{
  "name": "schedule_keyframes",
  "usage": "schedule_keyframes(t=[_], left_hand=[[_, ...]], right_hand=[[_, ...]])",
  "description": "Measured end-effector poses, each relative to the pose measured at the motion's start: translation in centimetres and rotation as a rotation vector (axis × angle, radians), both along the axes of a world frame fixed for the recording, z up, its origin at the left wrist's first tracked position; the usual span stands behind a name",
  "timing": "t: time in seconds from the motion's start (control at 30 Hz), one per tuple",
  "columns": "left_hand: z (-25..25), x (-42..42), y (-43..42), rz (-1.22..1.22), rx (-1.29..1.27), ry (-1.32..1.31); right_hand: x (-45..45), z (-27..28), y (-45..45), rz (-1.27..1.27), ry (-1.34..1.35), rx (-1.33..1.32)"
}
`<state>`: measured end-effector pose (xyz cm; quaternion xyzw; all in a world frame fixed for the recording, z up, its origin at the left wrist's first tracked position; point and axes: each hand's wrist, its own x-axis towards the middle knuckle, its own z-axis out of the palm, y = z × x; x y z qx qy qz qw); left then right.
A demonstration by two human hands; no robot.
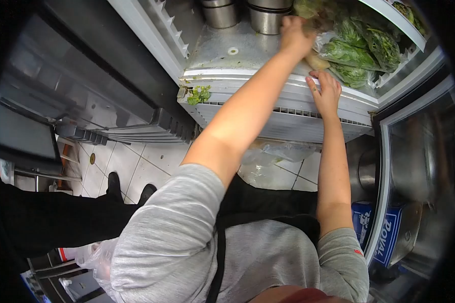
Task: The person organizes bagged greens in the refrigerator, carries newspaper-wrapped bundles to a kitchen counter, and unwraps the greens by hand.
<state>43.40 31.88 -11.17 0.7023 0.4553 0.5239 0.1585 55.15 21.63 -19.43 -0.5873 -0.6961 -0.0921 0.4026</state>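
Observation:
My left hand (pixel 297 39) reaches into an open refrigerator, over its metal floor (pixel 227 53). It is blurred and lies between a steel pot (pixel 265 21) and the bagged greens; its fingers are too smeared to show whether they grip anything. My right hand (pixel 326 93) rests on the white front ledge (pixel 354 96) of the refrigerator, fingers stretched over the edge and holding nothing. Just beyond it, leafy greens in clear plastic bags (pixel 349 53) are heaped on the right side. A pale tan item (pixel 317 62), its kind unclear, lies between my hands.
Another steel pot (pixel 221 16) stands at the back left. Leaf scraps (pixel 199 95) cling to the ledge's left corner. The glass door (pixel 387 166) hangs open at right, with a blue box (pixel 389 235) beyond it. Plastic bags (pixel 283 151) lie on the tiled floor. A person's dark shoes (pixel 115 184) show at left.

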Motion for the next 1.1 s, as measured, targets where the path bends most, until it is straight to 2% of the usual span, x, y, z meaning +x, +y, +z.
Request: schedule_keyframes(t=[0.03, 0.17, 0.23, 0.27, 0.3, 0.37, 0.43, 0.47, 0.5, 0.57, 0.63, 0.67, 0.73, 0.83, 0.9, 0.93, 1.03, 1.1], left_hand=[[0.0, -1.3, -0.2, -0.015, 0.014, 0.031], [-3.5, -2.3, 0.2, -0.188, -0.405, 0.282], [-4.3, -0.3, -1.1, -0.278, -0.479, 0.338], [-5.1, 0.8, -1.7, -0.235, -0.398, 0.449], [-5.4, 1.7, -2.4, -0.187, -0.313, 0.555], [-4.5, 1.8, -3.7, -0.192, -0.285, 0.532], [-3.3, 1.3, -4.1, -0.243, -0.395, 0.273], [-3.8, 1.1, -3.7, -0.22, -0.353, -0.018], [-3.6, 1.0, -3.3, -0.231, -0.348, -0.013], [-3.0, 1.5, -2.6, -0.125, 0.159, -0.101], [1.7, 3.0, -2.9, -0.315, 0.265, -0.043], [2.8, 4.0, -2.2, -0.318, 0.262, -0.043], [4.4, 6.9, -0.2, -0.417, 0.038, 0.044], [2.7, 9.3, 1.3, -0.349, 0.093, 0.176], [2.7, 9.7, 2.0, -0.364, 0.059, 0.184], [2.9, 9.8, 2.5, -0.384, 0.02, 0.218], [3.5, 10.1, 2.8, -0.391, -0.08, 0.31], [4.0, 9.4, 2.1, -0.363, -0.14, 0.363]], right_hand=[[0.0, -0.2, 0.2, -0.014, 0.001, 0.005], [0.4, 0.5, -0.4, 0.002, 0.039, 0.039], [1.3, 0.6, -0.2, 0.299, 0.637, 0.188], [2.1, 1.1, -0.8, 0.196, 0.75, 0.252], [3.4, 2.3, -1.7, 0.065, 0.639, 0.369], [6.5, 4.9, -2.8, -0.133, 0.512, 0.537], [8.4, 8.1, -3.1, -0.232, 0.467, 0.564], [9.1, 9.7, -3.2, -0.258, 0.433, 0.539], [9.8, 10.7, -3.1, -0.283, 0.387, 0.464], [12.2, 11.3, -1.9, -0.333, 0.135, 0.309], [11.5, 11.5, -1.0, -0.337, 0.132, 0.335], [11.5, 11.2, -0.2, -0.292, 0.109, 0.377], [10.9, 10.9, 1.1, -0.34, 0.148, 0.366], [11.8, 11.5, 3.1, -0.398, 0.191, 0.34], [14.1, 12.3, 5.3, -0.413, 0.142, 0.156], [14.6, 13.3, 5.7, -0.411, 0.205, 0.013], [14.1, 12.2, 6.8, -0.506, 0.235, 0.135], [14.9, 11.3, 6.1, -0.401, 0.186, 0.183]])
